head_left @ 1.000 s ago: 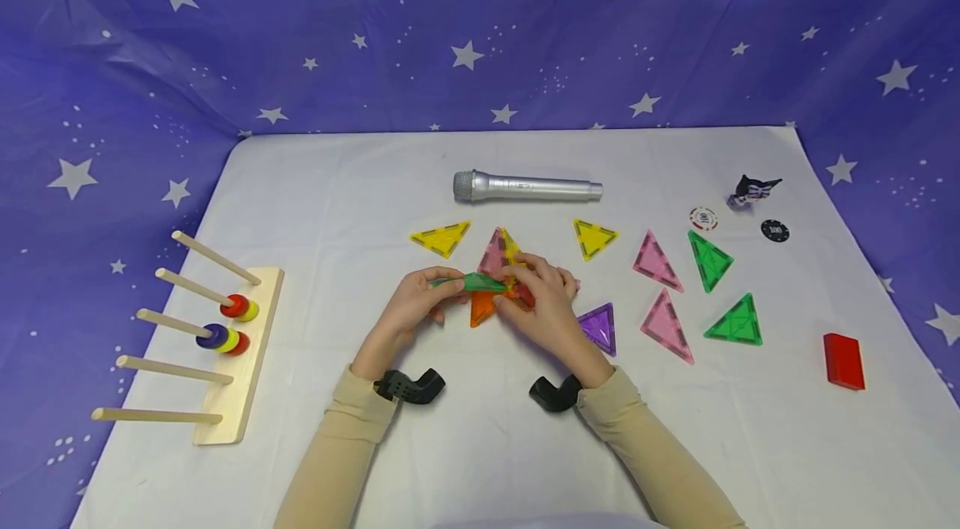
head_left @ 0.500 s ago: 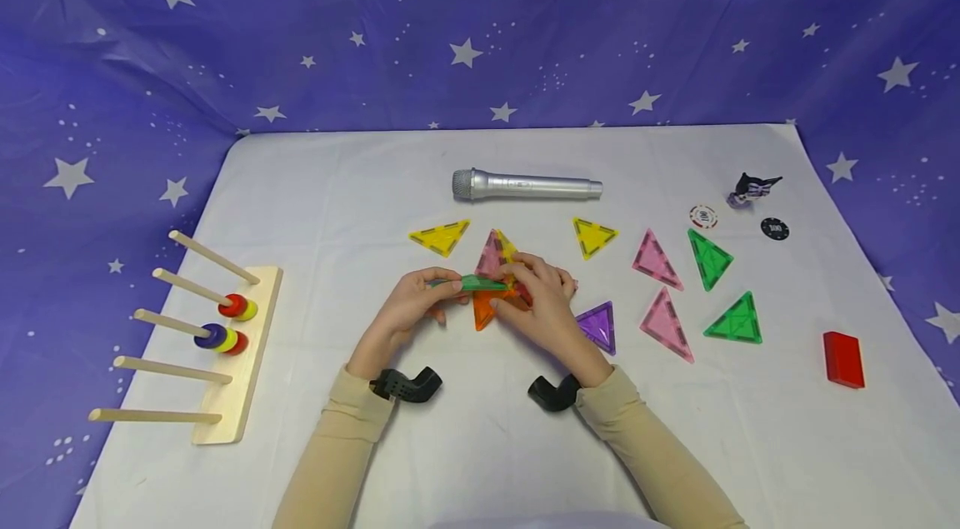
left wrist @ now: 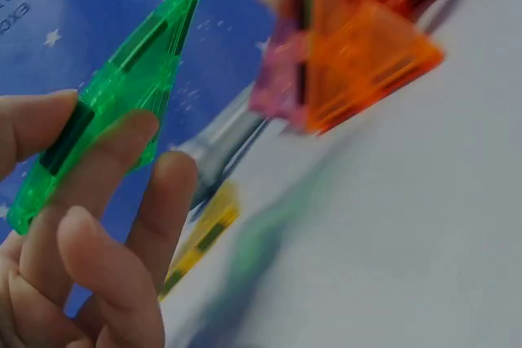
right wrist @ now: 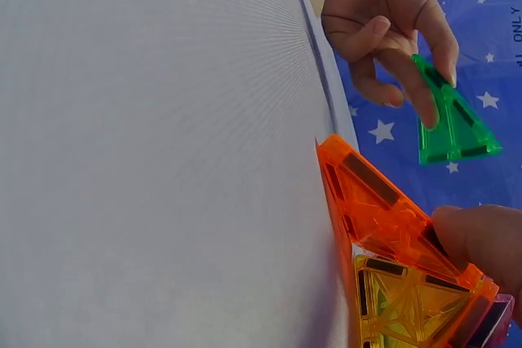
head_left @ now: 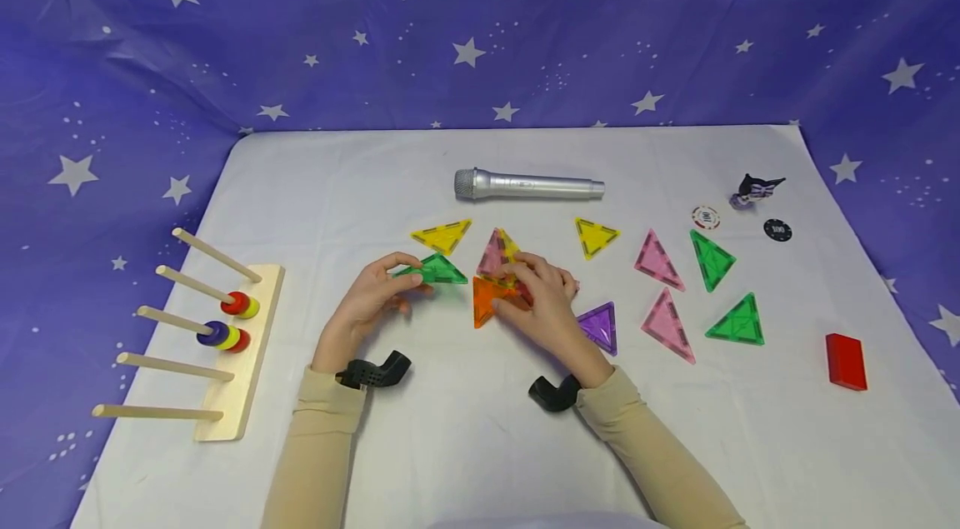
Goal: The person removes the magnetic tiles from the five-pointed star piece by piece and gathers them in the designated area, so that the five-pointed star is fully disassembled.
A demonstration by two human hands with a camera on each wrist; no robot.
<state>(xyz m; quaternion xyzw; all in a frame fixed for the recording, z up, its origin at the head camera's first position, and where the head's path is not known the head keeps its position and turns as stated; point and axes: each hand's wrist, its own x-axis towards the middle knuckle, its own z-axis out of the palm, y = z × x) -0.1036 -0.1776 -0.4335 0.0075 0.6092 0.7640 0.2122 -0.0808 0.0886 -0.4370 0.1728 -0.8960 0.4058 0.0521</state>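
Left hand [head_left: 365, 306]: pinches a green triangle tile [head_left: 437, 271] between thumb and fingers, held just above the worktop [head_left: 450, 446], apart from the cluster at the right hand.

Right hand [head_left: 542, 306]: fingers curled over a small built cluster [head_left: 501, 283] of orange, pink and yellow tiles, gripping it from above and steadying it on the worktop.

Judgement on the step: the green tile looks meant for an open edge of the cluster. To do this well, keep the right hand firm so the standing tiles do not fold, bring the green tile in edge-parallel to the orange face [right wrist: 371, 201], and let the edges meet along their full length rather than corner first.

Hard to make out: the far side of the cluster is hidden under the right fingers; the tile count there is unclear. Left wrist view is motion-blurred. Right wrist view cuts off the cluster's base.
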